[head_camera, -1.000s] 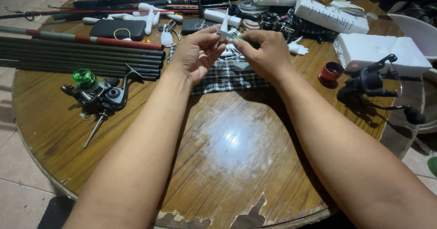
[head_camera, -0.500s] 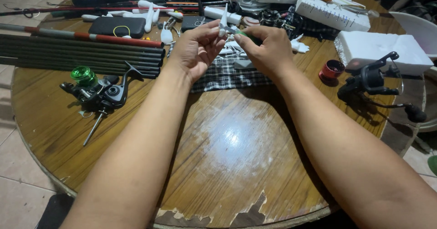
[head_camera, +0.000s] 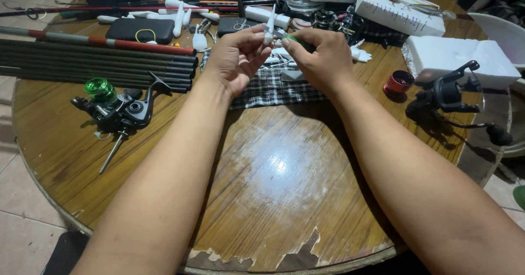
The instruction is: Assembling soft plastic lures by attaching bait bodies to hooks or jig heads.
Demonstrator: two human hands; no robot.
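Both hands pinch a small white lure above the checked cloth

The round wooden surface point(head_camera: 273, 198) fills most of the view, its near half bare and glossy, with veneer chipped away along the near edge. That bare stretch under the forearms is the only open room; the far half is crowded from rim to rim.

At far left lies a bundle of dark rod sections point(head_camera: 93, 67) with a red-and-white one on top, its left end cut off by the frame. At far right sit two white foam blocks: the flat foam block point(head_camera: 454, 56) near the right rim and, beyond it, the pinned foam block point(head_camera: 394, 12) with an orange-and-green lure resting on it. A black spinning reel point(head_camera: 448, 97) stands just before the flat block, and a black reel with a green spool point(head_camera: 117, 108) lies at left. A black oblong case point(head_camera: 139, 31) lies beyond the rods. A small red cap point(head_camera: 398, 83) sits beside the right wrist.

The checked cloth point(head_camera: 268, 89) lies under the hands, partly hidden by them.

The left hand point(head_camera: 235, 61) and right hand point(head_camera: 322, 59) meet above the cloth, each grip closed in a fingertip pinch on a small white lure point(head_camera: 270, 26); a green part at the right fingers is hard to make out
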